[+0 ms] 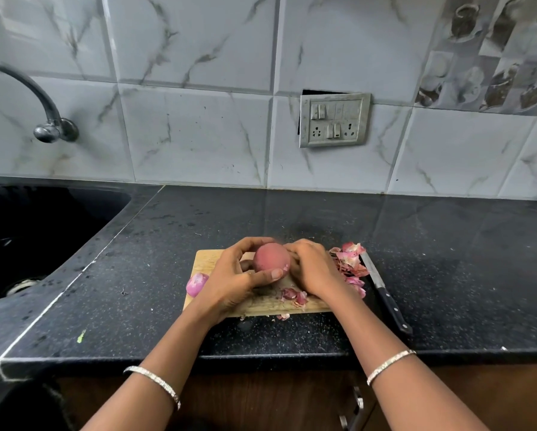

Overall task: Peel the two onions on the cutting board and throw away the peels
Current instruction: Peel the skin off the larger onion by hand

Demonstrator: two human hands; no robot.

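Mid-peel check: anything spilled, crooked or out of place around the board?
Yes: peels lie spilled off the cutting board's right edge onto the counter beside the knife, and one scrap sits past its front edge. On the wall, the switch plate hangs crooked with a dark gap behind it.

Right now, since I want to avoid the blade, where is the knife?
In the head view, the knife lies on the black counter, just right of the cutting board, beside the pile of peels, handle toward the person.
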